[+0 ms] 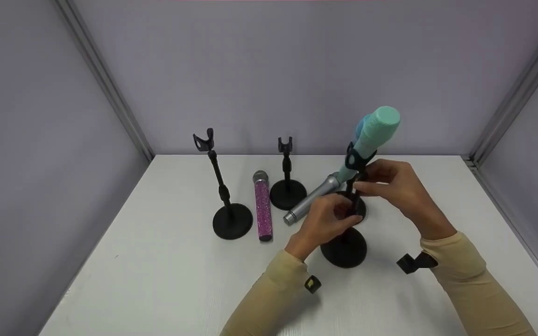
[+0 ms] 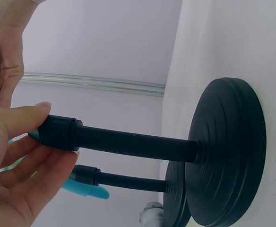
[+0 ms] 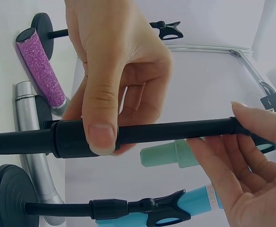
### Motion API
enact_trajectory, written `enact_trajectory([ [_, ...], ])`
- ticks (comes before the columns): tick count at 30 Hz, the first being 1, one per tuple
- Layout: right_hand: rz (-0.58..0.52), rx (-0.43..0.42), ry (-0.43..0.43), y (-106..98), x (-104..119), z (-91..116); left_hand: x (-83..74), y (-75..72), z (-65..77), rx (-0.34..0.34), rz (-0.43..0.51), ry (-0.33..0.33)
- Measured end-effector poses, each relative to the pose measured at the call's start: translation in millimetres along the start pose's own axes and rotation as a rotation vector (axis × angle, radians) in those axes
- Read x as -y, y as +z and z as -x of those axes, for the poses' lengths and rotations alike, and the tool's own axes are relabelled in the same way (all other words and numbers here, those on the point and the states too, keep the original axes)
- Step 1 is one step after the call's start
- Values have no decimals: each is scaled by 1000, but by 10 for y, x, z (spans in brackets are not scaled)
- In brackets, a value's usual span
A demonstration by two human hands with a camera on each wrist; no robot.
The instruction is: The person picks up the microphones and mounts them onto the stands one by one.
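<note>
My left hand (image 1: 327,219) grips the collar (image 2: 60,132) halfway up the pole of the front black microphone stand (image 1: 343,249). Higher on that pole, just under the clip, my right hand (image 1: 392,191) pinches it between thumb and fingers. A mint-green microphone (image 1: 377,130) lies slanted in this stand's clip, its thick end up. Right behind is a second black stand (image 3: 15,198) with a blue microphone (image 3: 199,201) in its clip. The front stand's round base (image 2: 228,151) is on the table.
A silver microphone (image 1: 311,198) and a glittery pink microphone (image 1: 263,210) lie on the white table (image 1: 157,280). Two black stands with bare clips, one at left (image 1: 232,221) and one at the back (image 1: 288,195), stand near them. Grey panels (image 1: 250,70) enclose the table.
</note>
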State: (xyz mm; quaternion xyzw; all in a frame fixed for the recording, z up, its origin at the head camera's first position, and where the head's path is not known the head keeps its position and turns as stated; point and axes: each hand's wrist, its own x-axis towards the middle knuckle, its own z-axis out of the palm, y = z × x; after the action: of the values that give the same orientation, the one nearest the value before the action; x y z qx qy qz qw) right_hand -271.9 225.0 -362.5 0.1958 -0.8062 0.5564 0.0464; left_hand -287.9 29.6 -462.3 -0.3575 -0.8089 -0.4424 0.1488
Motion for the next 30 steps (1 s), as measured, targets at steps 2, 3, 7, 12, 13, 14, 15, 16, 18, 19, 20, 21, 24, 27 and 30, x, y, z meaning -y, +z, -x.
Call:
enact_trajectory([
  [2,6,-2,1,1,-1,3,-7,1,2,-2,0,8],
  [3,10,-2,0,3,-2,4,-10,2,4,-1,-2,10],
  [7,23,-6,3,10,-5,8,-31,-2,10,6,4,13],
  [12,43,-10,-2,15,-8,7,-54,-9,5,26,17,2],
  [13,44,-11,-2,14,-9,6,-58,-10,2,33,22,-4],
  [14,44,-12,0,13,-10,5,-61,-11,2,41,33,-12],
  [15,45,-14,2,12,-13,5,-63,-12,1,48,45,-20],
  [16,41,-15,3,8,-12,7,-64,-11,-1,53,49,-26],
  [18,25,-18,6,0,-16,11,-60,-1,-6,54,63,-42],
  [19,23,-21,4,-3,-20,14,-55,7,-9,48,71,-48],
  [20,18,-22,2,-5,-22,17,-51,14,-8,39,74,-57],
  [21,16,-24,-2,-7,-26,20,-46,23,-9,25,74,-67],
  [24,11,-27,-13,-5,-29,28,-33,48,-1,-28,95,-104],
  [27,19,-31,-18,-2,-30,29,-32,61,5,-72,118,-141],
  [30,35,-36,-18,0,-28,30,-38,66,6,-91,133,-177],
])
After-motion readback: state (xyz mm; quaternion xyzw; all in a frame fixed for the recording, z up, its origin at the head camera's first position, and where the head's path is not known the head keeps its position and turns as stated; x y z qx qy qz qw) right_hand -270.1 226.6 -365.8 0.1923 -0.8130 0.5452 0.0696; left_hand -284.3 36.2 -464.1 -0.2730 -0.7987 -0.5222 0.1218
